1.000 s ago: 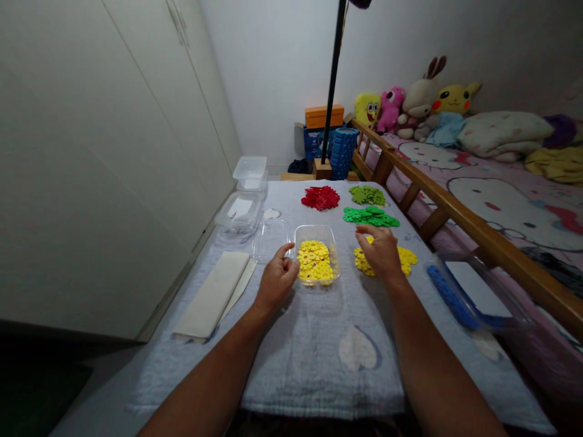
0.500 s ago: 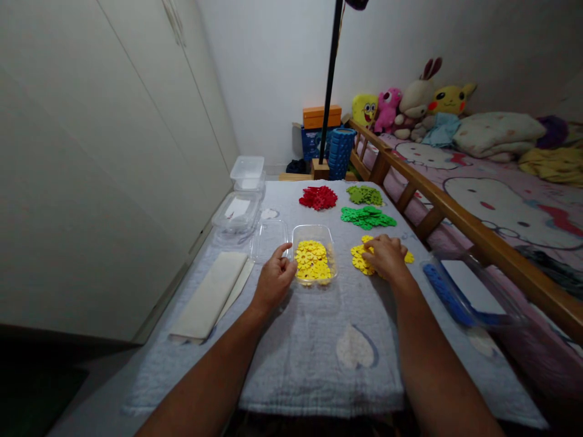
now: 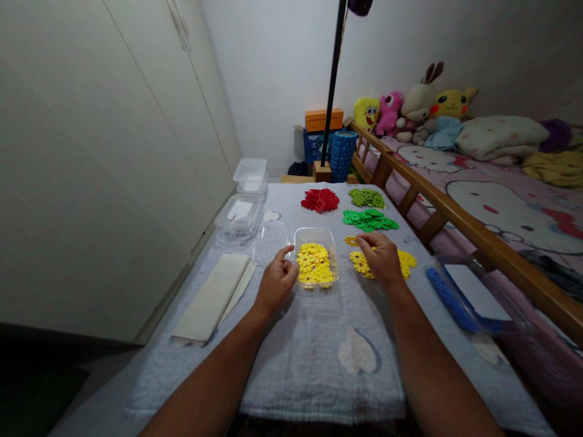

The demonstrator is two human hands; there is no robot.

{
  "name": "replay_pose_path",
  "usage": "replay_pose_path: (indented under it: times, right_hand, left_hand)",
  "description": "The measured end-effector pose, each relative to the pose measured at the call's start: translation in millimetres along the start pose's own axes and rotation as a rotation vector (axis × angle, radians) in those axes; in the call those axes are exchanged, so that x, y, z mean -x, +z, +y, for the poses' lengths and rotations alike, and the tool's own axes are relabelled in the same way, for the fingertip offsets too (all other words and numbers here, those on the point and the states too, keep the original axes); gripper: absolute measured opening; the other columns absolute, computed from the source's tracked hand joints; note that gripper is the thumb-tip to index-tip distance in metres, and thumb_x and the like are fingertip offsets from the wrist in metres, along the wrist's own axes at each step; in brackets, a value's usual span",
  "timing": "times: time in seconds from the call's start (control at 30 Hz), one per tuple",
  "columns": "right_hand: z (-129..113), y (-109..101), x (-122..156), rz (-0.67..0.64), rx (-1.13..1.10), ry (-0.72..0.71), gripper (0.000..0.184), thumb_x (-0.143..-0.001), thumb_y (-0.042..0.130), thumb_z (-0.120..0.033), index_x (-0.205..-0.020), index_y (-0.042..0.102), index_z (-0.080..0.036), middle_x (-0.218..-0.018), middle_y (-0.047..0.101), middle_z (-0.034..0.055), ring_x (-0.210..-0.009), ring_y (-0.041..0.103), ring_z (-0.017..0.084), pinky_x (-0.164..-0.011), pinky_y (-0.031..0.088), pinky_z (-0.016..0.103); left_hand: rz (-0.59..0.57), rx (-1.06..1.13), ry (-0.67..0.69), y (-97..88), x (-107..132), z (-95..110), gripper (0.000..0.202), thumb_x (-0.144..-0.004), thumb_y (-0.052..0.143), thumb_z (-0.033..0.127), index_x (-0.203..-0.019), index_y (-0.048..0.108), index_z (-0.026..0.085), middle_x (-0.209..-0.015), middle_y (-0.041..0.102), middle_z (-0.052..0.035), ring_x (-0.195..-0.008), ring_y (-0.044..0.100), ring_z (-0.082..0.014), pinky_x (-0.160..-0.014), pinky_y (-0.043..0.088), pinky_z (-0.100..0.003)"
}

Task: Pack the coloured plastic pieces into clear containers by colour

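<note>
A clear plastic box (image 3: 315, 234) partly filled with yellow flower-shaped pieces sits mid-table. My left hand (image 3: 276, 282) rests against its left side, fingers curled on the wall. My right hand (image 3: 381, 258) lies over a loose pile of yellow pieces (image 3: 405, 260) to the box's right, fingers pinched on a yellow piece at the pile's left edge. Beyond lie piles of bright green pieces (image 3: 370, 219), olive green pieces (image 3: 367, 196) and red pieces (image 3: 320, 199).
A pale quilted cloth (image 3: 319, 346) covers the table. Empty clear boxes and lids (image 3: 241, 209) stand at the left, a folded cream cloth (image 3: 212, 296) nearer. A clear box with blue pieces (image 3: 460, 300) is at right, by a wooden bed rail (image 3: 460, 215). A black pole (image 3: 331, 91) stands behind.
My right hand dropped onto the yellow pile, then drew back left with a piece pinched in its fingers. My left hand stayed at the box.
</note>
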State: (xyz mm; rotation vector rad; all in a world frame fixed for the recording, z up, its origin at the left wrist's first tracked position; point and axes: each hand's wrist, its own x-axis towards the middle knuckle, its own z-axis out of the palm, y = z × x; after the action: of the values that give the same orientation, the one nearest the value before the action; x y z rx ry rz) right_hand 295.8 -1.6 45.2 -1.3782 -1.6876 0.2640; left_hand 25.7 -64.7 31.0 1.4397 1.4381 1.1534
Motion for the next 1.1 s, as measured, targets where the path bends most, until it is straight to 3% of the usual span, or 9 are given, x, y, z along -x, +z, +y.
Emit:
replay_pose_path:
  times: [0.1,0.2,0.4,0.6,0.83,1.0,1.1]
  right_hand:
    - [-17,10,5,0.02,-0.185,-0.018,0.02,-0.09,0.062,-0.036,-0.085,0.076,-0.023,-0.088,0.076,0.0053,-0.084,0.066,0.023,-0.082,0.05,0.038]
    - [-30,17,11,-0.023,-0.213,-0.083,0.015,-0.089,0.064,-0.032,-0.086,0.077,-0.025,-0.088,0.078,0.0048,-0.085,0.067,0.023,-0.083,0.051,0.039]
    - [-39,25,17,-0.13,-0.013,-0.213,0.014,-0.092,0.065,-0.022,-0.089,0.078,-0.026,-0.089,0.078,0.005,-0.092,0.063,0.025,-0.088,0.044,0.042]
    - [-40,21,15,-0.184,0.074,-0.25,0.01,-0.09,0.069,-0.027,-0.091,0.078,-0.025,-0.093,0.075,0.0059,-0.096,0.06,0.025,-0.092,0.042,0.041]
    - [-8,-5,1,-0.081,0.198,-0.077,0.019,-0.092,0.059,-0.03,-0.088,0.076,-0.024,-0.096,0.074,0.0076,-0.098,0.062,0.026,-0.097,0.042,0.042]
    - [21,-20,1,-0.203,0.528,0.173,0.021,-0.088,0.062,-0.03,-0.096,0.081,-0.024,-0.107,0.072,0.0115,-0.104,0.058,0.031,-0.09,0.04,0.044]
    - [25,-22,5,-0.315,0.621,0.207,0.024,-0.084,0.069,-0.034,-0.102,0.083,-0.026,-0.111,0.069,0.0124,-0.108,0.055,0.035,-0.088,0.039,0.045]
  left_hand:
    - [-0.004,0.002,0.002,0.0,0,1,0.059,-0.088,0.058,0.038,-0.141,0.057,0.012,-0.061,0.04,0.0095,-0.056,0.039,-0.0118,-0.057,0.03,-0.025]
    - [-0.005,-0.005,0.004,-0.1,0,3,0.059,-0.088,0.057,0.038,-0.14,0.057,0.011,-0.061,0.041,0.0094,-0.056,0.039,-0.0122,-0.058,0.031,-0.025]
    - [-0.009,-0.015,0.005,-0.4,1,5,0.059,-0.088,0.056,0.038,-0.14,0.056,0.011,-0.061,0.041,0.0097,-0.055,0.04,-0.0119,-0.058,0.031,-0.026]
    - [-0.011,-0.008,0.002,-0.6,0,2,0.059,-0.088,0.057,0.039,-0.14,0.057,0.012,-0.061,0.04,0.0099,-0.056,0.04,-0.0118,-0.058,0.031,-0.026]
    - [-0.008,0.011,0.002,-0.7,1,2,0.057,-0.089,0.058,0.038,-0.14,0.057,0.012,-0.061,0.038,0.0099,-0.056,0.038,-0.0115,-0.058,0.03,-0.026]
    - [-0.006,0.018,0.0,-0.4,1,3,0.057,-0.088,0.059,0.037,-0.14,0.057,0.012,-0.062,0.039,0.0097,-0.056,0.038,-0.0112,-0.058,0.03,-0.025]
    - [-0.013,0.016,-0.009,-0.5,1,2,0.058,-0.088,0.059,0.037,-0.14,0.057,0.013,-0.062,0.04,0.0098,-0.055,0.037,-0.0111,-0.058,0.03,-0.025]
